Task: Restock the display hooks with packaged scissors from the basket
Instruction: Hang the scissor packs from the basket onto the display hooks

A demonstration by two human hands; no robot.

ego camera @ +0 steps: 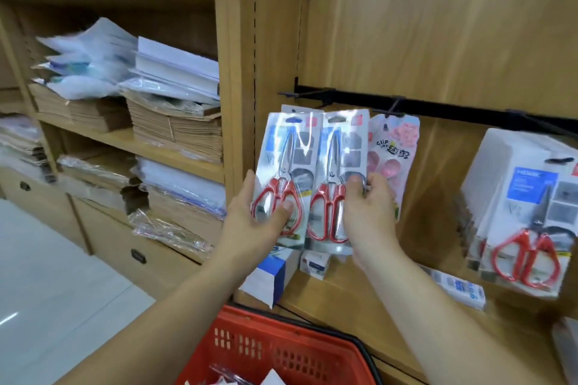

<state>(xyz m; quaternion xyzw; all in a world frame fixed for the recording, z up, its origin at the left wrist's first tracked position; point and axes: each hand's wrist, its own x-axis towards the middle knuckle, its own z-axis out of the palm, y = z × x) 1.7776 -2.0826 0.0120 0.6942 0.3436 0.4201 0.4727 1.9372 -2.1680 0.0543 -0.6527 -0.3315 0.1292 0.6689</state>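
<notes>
The left hand (253, 222) grips one scissors pack (281, 153) and the right hand (369, 212) grips a second pack (337, 150), side by side just below the rail (453, 108). The basket (266, 344) stands well below the rail.

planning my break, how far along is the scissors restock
Done: stack of red-handled packaged scissors hangs at right. In hand: left hand and right hand each grip one pack below the black hook rail. Left: hang both; the red plastic basket shows more packets.
</notes>
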